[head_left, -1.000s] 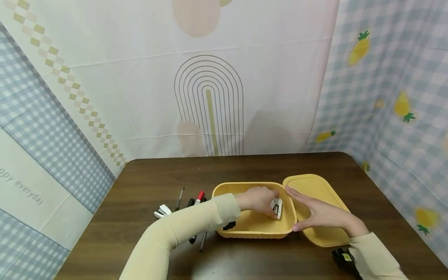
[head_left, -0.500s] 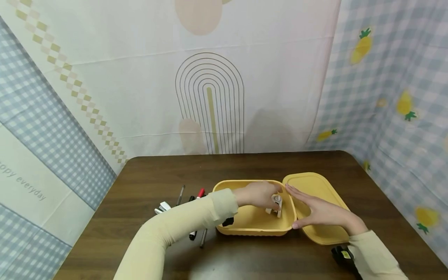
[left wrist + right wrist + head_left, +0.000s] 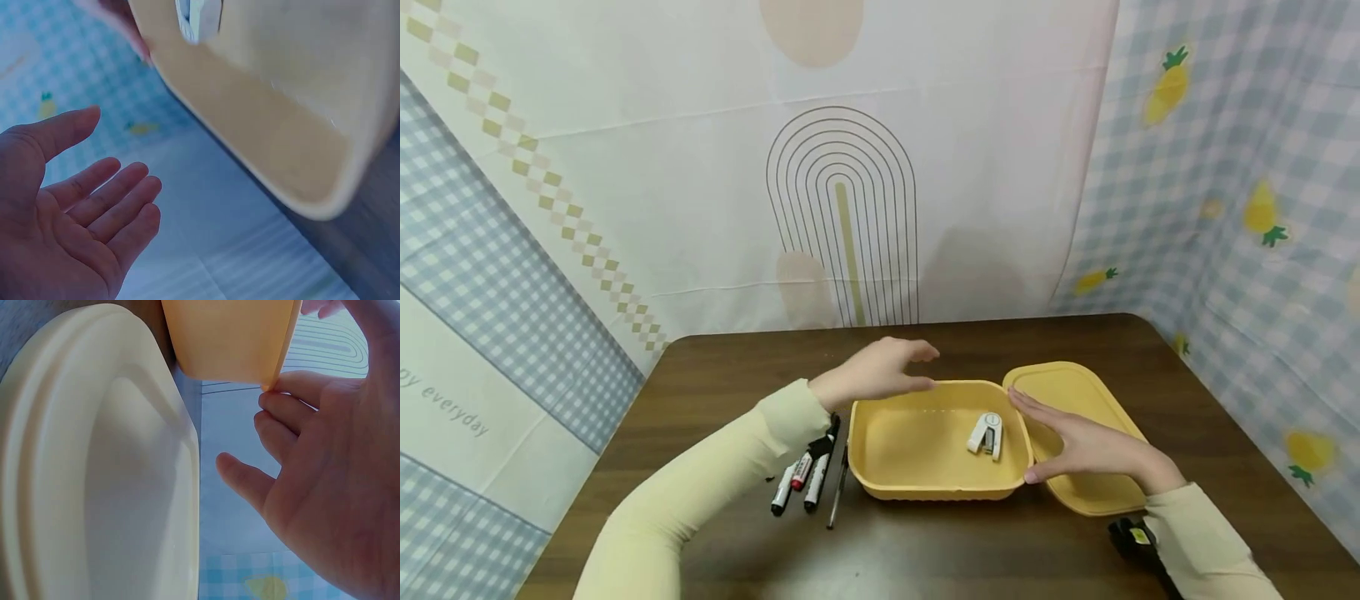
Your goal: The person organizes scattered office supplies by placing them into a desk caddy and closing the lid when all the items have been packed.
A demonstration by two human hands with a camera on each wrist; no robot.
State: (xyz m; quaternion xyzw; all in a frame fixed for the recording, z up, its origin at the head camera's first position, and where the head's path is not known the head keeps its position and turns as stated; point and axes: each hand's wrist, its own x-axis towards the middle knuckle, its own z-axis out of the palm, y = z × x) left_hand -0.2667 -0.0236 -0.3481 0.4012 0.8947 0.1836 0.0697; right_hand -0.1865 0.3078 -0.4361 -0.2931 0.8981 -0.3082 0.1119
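Observation:
A small white stapler [image 3: 987, 435] lies in the right part of a yellow plastic box [image 3: 932, 492]. My left hand [image 3: 880, 369] hovers over the box's far left corner, fingers extended and holding nothing; the left wrist view shows its bare palm [image 3: 75, 231] apart from the rim. At the box's right end, my right hand [image 3: 1086, 454] spans the short side, with thumb by the near corner and fingertips by the far one. The right wrist view has these straight fingers [image 3: 287, 412] touching the box edge.
Right of the box lies its yellow lid [image 3: 1086, 387], partly behind the right hand. Left of the box are several markers [image 3: 817, 479] and a slim pen [image 3: 838, 496], partly covered by the left sleeve [image 3: 722, 475]. A patterned cloth [image 3: 985, 167] hangs behind the brown table [image 3: 940, 550].
My left hand has let go of the stapler inside the box and moved up and left, out over the rim. My right hand stays at the box's right end.

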